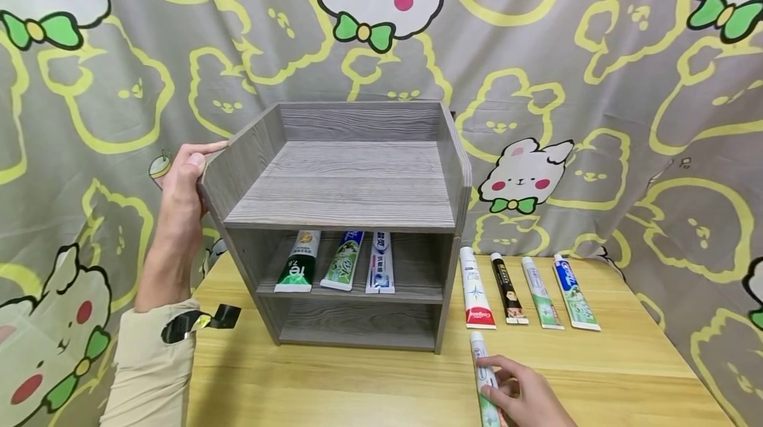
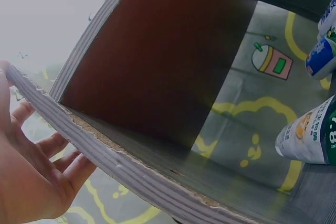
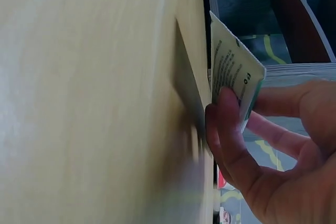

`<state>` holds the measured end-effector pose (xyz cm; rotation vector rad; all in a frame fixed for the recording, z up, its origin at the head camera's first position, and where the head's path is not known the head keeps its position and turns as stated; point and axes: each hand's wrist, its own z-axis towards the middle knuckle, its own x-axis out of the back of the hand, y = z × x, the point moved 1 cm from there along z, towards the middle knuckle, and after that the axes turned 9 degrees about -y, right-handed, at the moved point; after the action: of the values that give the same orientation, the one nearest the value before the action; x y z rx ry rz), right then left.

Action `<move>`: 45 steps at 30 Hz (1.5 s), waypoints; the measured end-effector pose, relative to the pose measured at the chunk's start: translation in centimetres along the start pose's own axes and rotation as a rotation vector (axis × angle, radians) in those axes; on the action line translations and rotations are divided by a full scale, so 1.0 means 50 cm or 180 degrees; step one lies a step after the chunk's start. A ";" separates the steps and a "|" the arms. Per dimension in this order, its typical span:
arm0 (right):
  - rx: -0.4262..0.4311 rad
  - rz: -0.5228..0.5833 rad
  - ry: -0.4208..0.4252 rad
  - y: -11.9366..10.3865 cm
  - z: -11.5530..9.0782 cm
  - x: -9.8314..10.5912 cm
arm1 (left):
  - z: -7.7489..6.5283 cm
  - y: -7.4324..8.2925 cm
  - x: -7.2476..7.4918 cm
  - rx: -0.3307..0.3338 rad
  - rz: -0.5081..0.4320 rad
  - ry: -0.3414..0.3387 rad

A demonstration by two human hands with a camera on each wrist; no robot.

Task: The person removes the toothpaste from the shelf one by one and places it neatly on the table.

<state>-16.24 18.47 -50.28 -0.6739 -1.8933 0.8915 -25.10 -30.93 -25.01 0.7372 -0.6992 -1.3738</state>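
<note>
A small grey wood-grain shelf stands on the table. My left hand grips the upper front edge of its left side panel; the left wrist view shows the fingers along the panel's outer face. With thumb and fingers, my right hand pinches a white and green toothpaste tube at the table's front right. The right wrist view shows its flat crimped end raised off the tabletop. On the middle board lie a dark green and white tube, a blue and green tube and a white and blue tube.
Right of the shelf, several tubes lie in a row: red and white, black, pale green and white, blue and green. The light wooden table meets a grey cartoon-print curtain behind.
</note>
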 end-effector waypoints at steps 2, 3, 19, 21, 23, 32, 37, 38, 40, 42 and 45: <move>-0.0038 -0.0097 0.0104 0.000 0.001 -0.002 | 0.000 0.001 -0.001 0.0012 0.0007 -0.0004; -0.0062 -0.0147 0.0164 -0.001 0.001 -0.002 | 0.000 0.001 -0.001 0.0016 0.0005 -0.0005; -0.0048 -0.0557 0.0314 -0.007 -0.004 -0.001 | -0.001 0.004 0.001 -0.0042 -0.0046 -0.0037; -0.0113 -0.0571 0.0314 -0.008 -0.004 -0.001 | -0.001 0.003 0.001 -0.0057 -0.0047 -0.0043; -0.0197 -0.0550 0.0307 -0.009 -0.003 0.000 | -0.001 0.002 0.001 -0.0067 -0.0035 -0.0061; -0.0140 -0.0772 0.0362 -0.015 -0.005 0.000 | 0.000 0.002 -0.001 0.0025 0.0054 -0.0052; 0.0097 -0.1208 0.0671 -0.039 -0.015 0.002 | -0.002 0.001 0.000 -0.0008 0.0024 -0.0051; 0.0148 -0.1248 0.0717 -0.045 -0.018 0.003 | -0.002 0.001 0.000 -0.0007 0.0007 -0.0052; 0.0263 -0.1234 0.0767 -0.058 -0.024 0.002 | -0.002 0.002 0.001 -0.0001 -0.0004 -0.0053; 0.0343 -0.1167 0.0781 -0.071 -0.029 -0.001 | -0.003 0.002 0.002 0.0000 0.0005 -0.0067; 0.0543 -0.1089 0.0775 -0.091 -0.034 -0.007 | -0.003 0.001 0.002 -0.0030 0.0024 -0.0090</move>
<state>-14.97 16.06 -46.24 -0.3249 -1.6294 0.7057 -24.93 -31.01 -25.05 0.7081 -0.7166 -1.3823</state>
